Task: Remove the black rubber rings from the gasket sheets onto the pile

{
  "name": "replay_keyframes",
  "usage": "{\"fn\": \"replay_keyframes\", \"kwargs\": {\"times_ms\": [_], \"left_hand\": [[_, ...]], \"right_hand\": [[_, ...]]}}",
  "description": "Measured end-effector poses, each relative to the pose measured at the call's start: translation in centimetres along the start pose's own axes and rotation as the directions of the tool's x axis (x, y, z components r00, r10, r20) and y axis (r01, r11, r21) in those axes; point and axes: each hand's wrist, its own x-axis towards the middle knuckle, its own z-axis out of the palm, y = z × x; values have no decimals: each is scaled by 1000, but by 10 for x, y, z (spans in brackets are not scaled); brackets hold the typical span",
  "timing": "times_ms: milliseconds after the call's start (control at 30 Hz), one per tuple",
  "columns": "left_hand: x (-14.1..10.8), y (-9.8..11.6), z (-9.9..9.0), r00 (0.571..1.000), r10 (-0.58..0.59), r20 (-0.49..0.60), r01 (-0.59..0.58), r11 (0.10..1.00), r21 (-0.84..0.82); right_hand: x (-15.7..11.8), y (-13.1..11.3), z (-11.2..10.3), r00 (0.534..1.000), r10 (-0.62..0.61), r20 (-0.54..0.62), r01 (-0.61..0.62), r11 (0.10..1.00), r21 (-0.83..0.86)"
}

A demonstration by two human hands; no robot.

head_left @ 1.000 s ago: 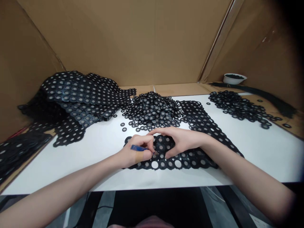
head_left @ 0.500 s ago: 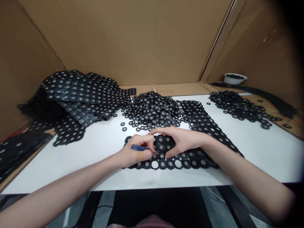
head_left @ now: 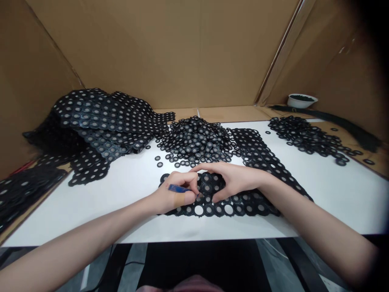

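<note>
My left hand grips a blue pen-shaped tool, its tip reaching down among the rings, and a tan plaster covers the back of the hand. A sheet of joined black rings with grey mesh centres lies under both hands. My right hand rests on this sheet, its fingers reaching toward my left hand and its thumb pointing down. The two hands nearly meet, and the rings between them are partly hidden.
A heap of loose rings lies behind my hands on the white board. Folded ring sheets pile up at left, more rings lie at right, and a white bowl stands at the back. Cardboard walls surround the board.
My hands and the tool stay in nearly the same place. The whole view has shifted slightly.
</note>
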Motion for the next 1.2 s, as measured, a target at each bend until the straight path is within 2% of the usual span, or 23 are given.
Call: {"fn": "replay_keyframes", "kwargs": {"times_ms": [233,467,600,767,1200], "left_hand": [[-1,-2,0,1000,12,-9,-13,996,-85],[0,-7,-9,978,137,-157,-171,957,-236],[-1,-10,-14,966,164,-202,-211,948,-238],[-1,-8,-12,974,126,-187,-171,953,-248],[0,-3,-7,989,43,-145,-74,974,-215]], "right_hand": [[2,1,1,999,-30,-14,30,999,-11],[-2,-4,-3,998,-59,2,59,998,-9],[-4,-6,-6,998,-65,-9,65,998,1],[-4,-5,-6,1000,-22,-15,22,999,-25],[-3,-3,-4,1000,-23,-20,22,999,-36]]}}
